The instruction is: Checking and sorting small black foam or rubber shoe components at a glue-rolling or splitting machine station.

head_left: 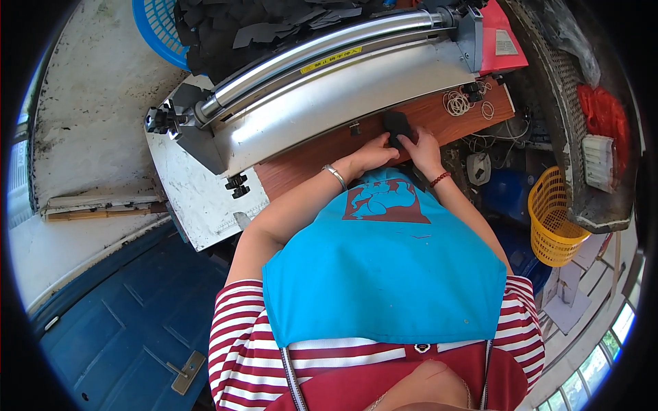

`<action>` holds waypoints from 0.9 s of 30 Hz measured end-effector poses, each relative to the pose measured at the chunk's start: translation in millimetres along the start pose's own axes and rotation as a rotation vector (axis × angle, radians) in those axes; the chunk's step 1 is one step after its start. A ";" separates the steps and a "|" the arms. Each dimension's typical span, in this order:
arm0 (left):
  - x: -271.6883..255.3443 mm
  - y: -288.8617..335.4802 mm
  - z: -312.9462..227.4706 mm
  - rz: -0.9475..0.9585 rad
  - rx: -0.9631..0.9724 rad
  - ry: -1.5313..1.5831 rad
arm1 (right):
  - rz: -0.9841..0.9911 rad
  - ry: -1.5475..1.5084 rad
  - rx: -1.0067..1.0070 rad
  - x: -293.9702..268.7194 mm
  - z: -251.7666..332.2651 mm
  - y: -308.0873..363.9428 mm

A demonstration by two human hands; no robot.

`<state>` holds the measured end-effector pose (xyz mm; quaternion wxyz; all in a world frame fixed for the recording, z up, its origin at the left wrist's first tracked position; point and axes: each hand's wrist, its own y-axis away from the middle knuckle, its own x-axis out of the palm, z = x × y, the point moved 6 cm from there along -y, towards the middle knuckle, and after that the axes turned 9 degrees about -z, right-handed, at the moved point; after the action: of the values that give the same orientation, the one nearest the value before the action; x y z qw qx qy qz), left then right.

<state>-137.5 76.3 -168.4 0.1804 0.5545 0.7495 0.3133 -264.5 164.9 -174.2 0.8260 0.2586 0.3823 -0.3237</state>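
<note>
A small dark piece of flat sheet material (396, 124) with a rounded top is between my two hands at the front edge of a brown wood-grain board. My left hand (373, 153), below a silver bangle, has its fingers closed at the piece's lower left edge. On the other side my right hand (425, 152), with a red bead bracelet at the wrist, pinches the piece between thumb and fingers. Just beyond the hands lies the machine's sloping metal plate (329, 103), under a long shiny roller (322, 51).
Dark cut sheets (267, 31) are heaped behind the roller, beside a blue plastic basket (159, 31). Coiled pale cord (457, 103) lies on the wood-grain board (288, 168). A yellow basket (552, 226) stands at the right. Across the left is a blue door (130, 301).
</note>
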 end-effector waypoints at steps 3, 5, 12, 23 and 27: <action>5.6 8.2 -6.9 0.000 -0.008 0.007 | -0.124 -0.048 -0.026 3.6 -4.5 2.1; 6.5 16.0 -15.7 -0.002 -0.045 0.005 | -0.100 -0.067 -0.003 7.5 -11.4 -2.0; 1.8 4.1 -11.7 -0.043 -0.038 0.066 | -0.020 -0.294 0.076 16.2 -21.2 -17.9; -17.3 2.4 -4.4 -0.325 0.206 0.353 | 0.323 -0.976 0.309 -10.2 14.7 8.0; -4.5 10.2 -16.1 -0.327 0.380 0.331 | 0.245 -0.925 0.196 -35.4 15.2 27.1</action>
<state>-138.7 69.6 -150.0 -0.0033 0.3918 0.8933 0.2202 -255.2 184.3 -132.2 0.9131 0.2071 -0.0905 -0.3394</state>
